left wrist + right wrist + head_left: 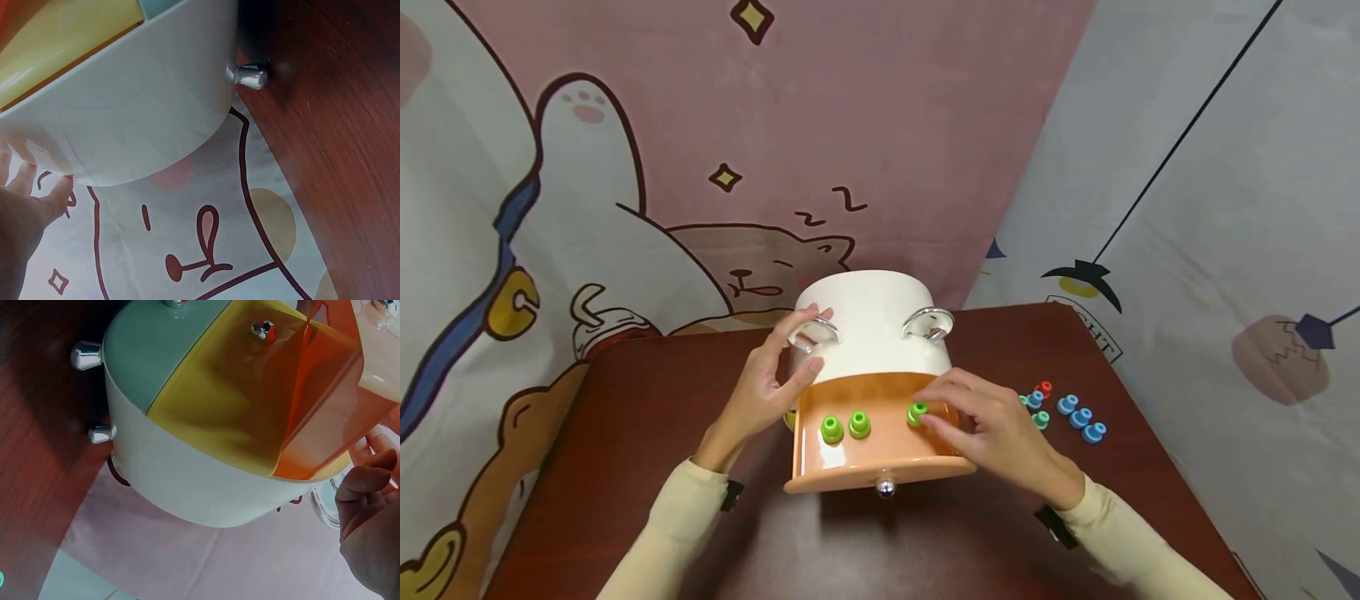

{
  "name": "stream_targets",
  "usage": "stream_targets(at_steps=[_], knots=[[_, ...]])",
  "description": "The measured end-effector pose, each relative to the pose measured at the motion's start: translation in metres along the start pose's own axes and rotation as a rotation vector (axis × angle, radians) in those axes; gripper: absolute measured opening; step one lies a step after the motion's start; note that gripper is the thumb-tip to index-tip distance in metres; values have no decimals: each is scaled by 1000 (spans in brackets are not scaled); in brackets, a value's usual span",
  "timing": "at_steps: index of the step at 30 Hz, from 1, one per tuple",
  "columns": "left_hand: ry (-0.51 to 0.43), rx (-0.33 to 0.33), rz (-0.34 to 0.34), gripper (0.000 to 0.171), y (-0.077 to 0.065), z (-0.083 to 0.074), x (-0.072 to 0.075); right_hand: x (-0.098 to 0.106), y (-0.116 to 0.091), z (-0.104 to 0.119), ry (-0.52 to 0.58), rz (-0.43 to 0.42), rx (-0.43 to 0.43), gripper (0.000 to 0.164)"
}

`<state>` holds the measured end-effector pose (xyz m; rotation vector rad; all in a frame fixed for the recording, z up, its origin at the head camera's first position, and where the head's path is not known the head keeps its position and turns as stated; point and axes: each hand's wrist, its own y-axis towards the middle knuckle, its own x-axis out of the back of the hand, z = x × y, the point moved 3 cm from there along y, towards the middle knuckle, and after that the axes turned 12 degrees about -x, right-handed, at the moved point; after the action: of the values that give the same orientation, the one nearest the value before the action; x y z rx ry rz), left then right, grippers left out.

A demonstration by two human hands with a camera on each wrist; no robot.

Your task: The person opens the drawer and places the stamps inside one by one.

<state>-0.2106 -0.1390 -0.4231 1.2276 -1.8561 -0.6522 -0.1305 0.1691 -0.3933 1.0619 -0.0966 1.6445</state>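
A white rounded drawer box point(872, 325) with two metal ring handles stands on the table, its orange drawer point(880, 446) pulled out. Two small green stepped pegs point(859, 425) stand in the left half of the drawer. At the drawer's right side, my right hand point(992, 421) pinches a third green peg point(914, 414) between thumb and fingertips. My left hand point(767, 383) rests on the box's left side, thumb and fingers spread about the left ring handle point(812, 332). In the left wrist view its fingertips touch the white wall point(144, 112).
Several blue pegs point(1081, 417), a red peg point(1044, 388) and teal pegs point(1041, 420) lie on the dark wooden table point(1000, 533) at right. A yellow drawer front point(219, 394) and a green one point(162, 350) show in the right wrist view. Behind hangs a printed cloth point(887, 125).
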Motion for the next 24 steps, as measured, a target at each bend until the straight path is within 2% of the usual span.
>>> stream_targets(at_steps=[7, 18, 24], knots=[[19, -2, 8, 63, -1, 0, 1, -4, 5, -1, 10, 23, 20, 33], [4, -18, -3, 59, 0, 1, 1, -7, 8, -6, -34, 39, 80, 32], [-1, -29, -4, 58, 0, 2, 0, -7, 7, -6, -36, 51, 60, 33]])
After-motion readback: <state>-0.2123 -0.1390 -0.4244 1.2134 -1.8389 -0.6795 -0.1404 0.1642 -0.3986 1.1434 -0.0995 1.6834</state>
